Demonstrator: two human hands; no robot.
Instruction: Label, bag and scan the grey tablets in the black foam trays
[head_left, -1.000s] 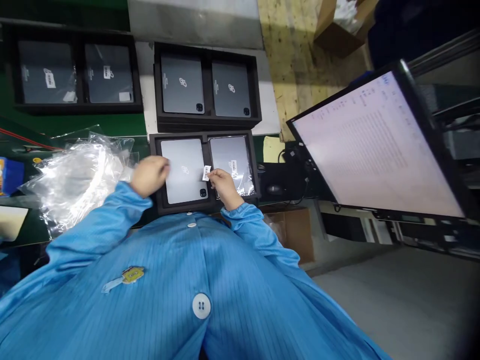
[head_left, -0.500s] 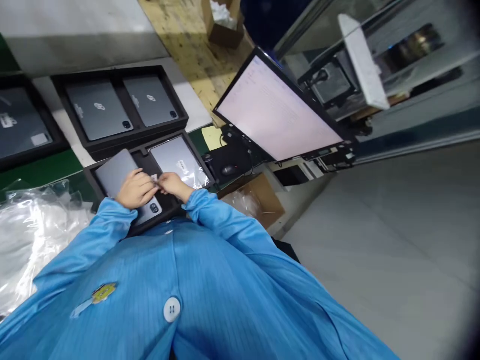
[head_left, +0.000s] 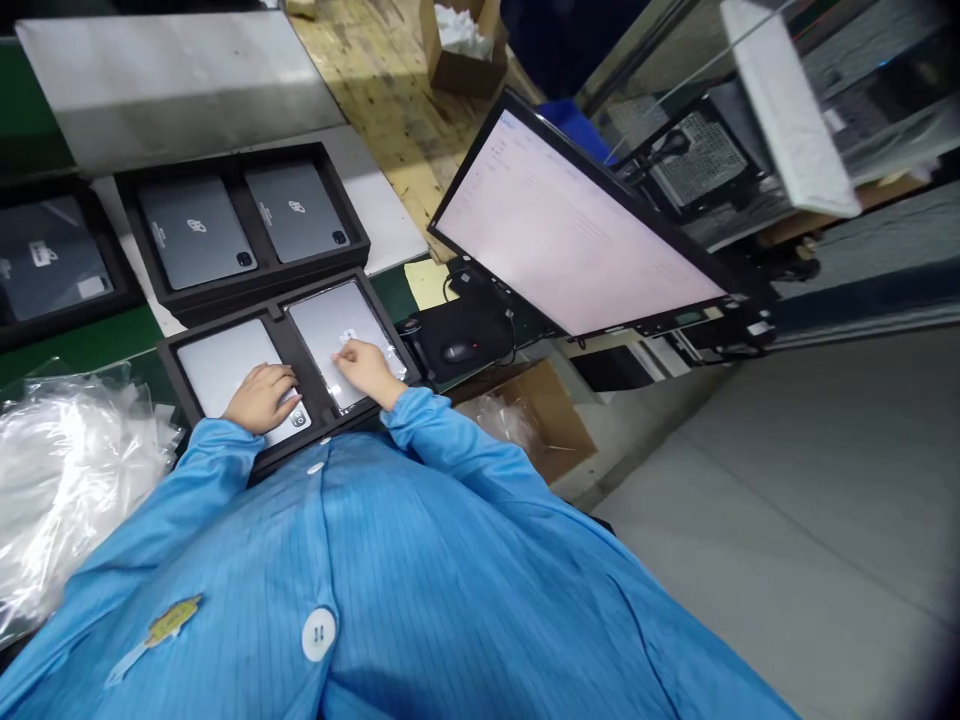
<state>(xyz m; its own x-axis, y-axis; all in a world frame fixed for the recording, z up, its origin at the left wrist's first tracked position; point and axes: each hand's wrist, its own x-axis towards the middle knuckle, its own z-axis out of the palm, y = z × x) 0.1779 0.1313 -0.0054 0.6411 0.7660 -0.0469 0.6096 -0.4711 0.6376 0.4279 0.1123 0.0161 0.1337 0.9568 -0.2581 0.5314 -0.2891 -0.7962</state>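
Note:
A black tray [head_left: 171,352] right in front of me holds two grey tablets lying back up. My left hand [head_left: 261,397] rests on the left tablet [head_left: 221,362] with its fingers stretched flat, beside the camera corner. My right hand [head_left: 365,366] lies on the right tablet [head_left: 330,322], which is in a clear plastic wrap, with the fingers extended over a small white label [head_left: 347,336]. Nothing shows in either hand. Both arms wear blue sleeves.
A second black tray [head_left: 132,213] with two grey tablets lies behind the first, and another tray [head_left: 75,315] sits at the far left. Crumpled clear bags [head_left: 60,470] lie at my left. A lit monitor [head_left: 570,240], a mouse [head_left: 459,351] and a cardboard box [head_left: 544,420] stand to the right.
My right hand held a small white label over the tray's middle; it has moved onto the right tablet and lies flat. The left hand slid down the left tablet. The view swung right.

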